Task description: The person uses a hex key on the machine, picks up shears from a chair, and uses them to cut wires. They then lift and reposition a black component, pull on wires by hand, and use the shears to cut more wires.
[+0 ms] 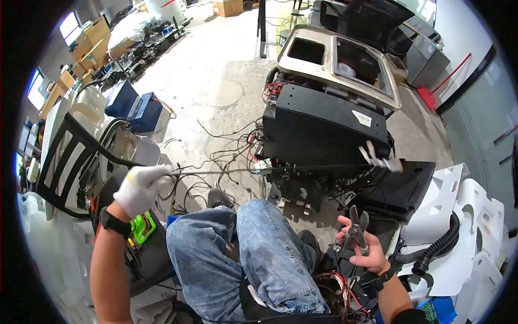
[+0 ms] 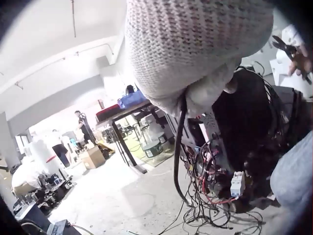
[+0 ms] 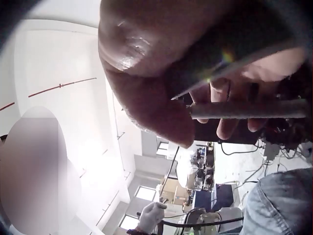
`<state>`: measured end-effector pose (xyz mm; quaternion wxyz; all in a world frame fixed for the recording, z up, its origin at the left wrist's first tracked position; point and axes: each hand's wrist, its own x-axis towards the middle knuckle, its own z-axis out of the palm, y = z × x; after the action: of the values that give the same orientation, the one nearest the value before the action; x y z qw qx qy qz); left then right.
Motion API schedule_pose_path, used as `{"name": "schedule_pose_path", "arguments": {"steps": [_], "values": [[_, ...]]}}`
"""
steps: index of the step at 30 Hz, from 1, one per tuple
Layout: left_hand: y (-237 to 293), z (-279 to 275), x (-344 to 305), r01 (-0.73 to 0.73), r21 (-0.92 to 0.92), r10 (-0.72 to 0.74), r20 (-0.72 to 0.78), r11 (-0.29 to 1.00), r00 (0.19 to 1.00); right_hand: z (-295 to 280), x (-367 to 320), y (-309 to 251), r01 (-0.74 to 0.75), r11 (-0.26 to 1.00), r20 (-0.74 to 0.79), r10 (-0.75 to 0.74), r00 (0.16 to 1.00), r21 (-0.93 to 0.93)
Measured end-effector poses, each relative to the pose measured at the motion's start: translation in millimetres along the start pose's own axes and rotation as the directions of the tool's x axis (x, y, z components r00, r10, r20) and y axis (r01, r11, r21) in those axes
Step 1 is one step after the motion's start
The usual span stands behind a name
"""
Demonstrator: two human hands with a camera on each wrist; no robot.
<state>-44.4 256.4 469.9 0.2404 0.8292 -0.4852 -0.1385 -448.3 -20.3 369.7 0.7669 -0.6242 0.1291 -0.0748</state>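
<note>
My left hand (image 1: 141, 189), in a white knit glove, grips a dark cable (image 1: 216, 172) between thumb and fingers. That cable runs taut across to the wiring at the front of a black metal box (image 1: 324, 124) in the head view; in the left wrist view the cable (image 2: 179, 152) hangs down from the glove toward a tangle of wires (image 2: 208, 196). A white block-shaped breaker (image 2: 237, 183) sits among them. In my bare right hand (image 1: 372, 256) I hold cutters (image 1: 357, 229), their blades spread and pointing up, beside my right knee. The palm partly hides the handles.
A white glove (image 1: 380, 158) is at the black box's right front. White plastic panels (image 1: 437, 205) and a ribbed black hose (image 1: 440, 245) lie to the right. On the left stand a black slatted chair back (image 1: 70, 162), a green tool (image 1: 143, 227) and blue boxes (image 1: 143, 110).
</note>
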Motion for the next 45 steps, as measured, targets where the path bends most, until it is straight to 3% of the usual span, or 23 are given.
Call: {"name": "schedule_pose_path", "arguments": {"steps": [5,12,13,18,20,22,25,27,30,37,38,39,40,41,42,43,45], "values": [[-11,-33,-23,0.002,0.066,0.007,-0.128,0.998,0.992,11,7,-5,-0.014,1.0,-0.004,0.014,1.0,0.008],[-5,-59,-42,0.066,0.1,-0.05,-0.155,0.993,0.987,17,1,-13,-0.046,0.99,0.062,0.054,0.997,-0.135],[-14,-60,-46,0.02,0.105,0.0,-0.184,0.994,0.983,16,-1,-12,-0.049,0.984,0.082,0.064,0.995,-0.17],[-21,-91,-72,0.095,0.136,-0.06,-0.239,0.986,0.969,16,-9,-5,-0.085,0.99,0.046,0.091,0.995,-0.112],[-13,-104,-74,0.165,0.04,-0.15,-0.251,0.985,0.956,17,-9,-6,-0.126,0.987,0.033,0.13,0.991,-0.103],[-23,-114,-73,0.028,0.185,0.027,-0.289,0.982,0.957,16,-8,-5,-0.119,0.985,0.047,0.126,0.991,-0.123],[-13,-125,-70,0.046,0.201,0.018,-0.304,0.978,0.952,15,-9,-3,-0.089,0.986,0.063,0.099,0.993,-0.14],[-12,-133,-67,0.006,0.334,0.094,-0.282,0.943,0.955,14,-11,-2,-0.063,0.989,0.063,0.072,0.995,-0.132],[-16,-139,-69,-0.019,0.402,0.132,-0.256,0.916,0.958,11,-16,2,-0.11,0.994,0.021,0.11,0.994,-0.01],[-2,-135,-73,0.139,0.199,-0.072,-0.311,0.97,0.948,-1,-11,24,-0.156,0.986,-0.037,0.154,0.987,-0.051],[-39,-134,-80,0.007,0.266,0.089,-0.348,0.964,0.933,-3,-9,30,-0.138,0.983,0.013,0.141,0.99,-0.124],[-20,-136,-79,0.122,0.148,-0.094,-0.183,0.982,0.979,-6,-8,34,-0.123,0.972,0.055,0.136,0.989,-0.2],[-60,-143,-96,0.139,0.189,-0.106,-0.175,0.972,0.979,-4,-9,41,-0.085,0.988,0.027,0.089,0.996,-0.131],[-62,-143,-99,0.13,0.163,-0.115,-0.102,0.978,0.988,-5,-6,42,-0.101,0.982,0.061,0.112,0.992,-0.161],[-94,-142,-107,0.033,0.212,0.001,-0.157,0.977,0.988,-2,-4,36,-0.118,0.986,0.044,0.124,0.991,-0.115],[-98,-134,-114,0.028,0.153,0.012,-0.253,0.988,0.967,1,-3,36,-0.114,0.992,0.014,0.115,0.993,-0.053],[-116,-139,-123,0.142,0.176,-0.098,-0.238,0.974,0.966,0,-4,32,-0.101,0.995,-0.035,0.101,0.994,0.003]]}}
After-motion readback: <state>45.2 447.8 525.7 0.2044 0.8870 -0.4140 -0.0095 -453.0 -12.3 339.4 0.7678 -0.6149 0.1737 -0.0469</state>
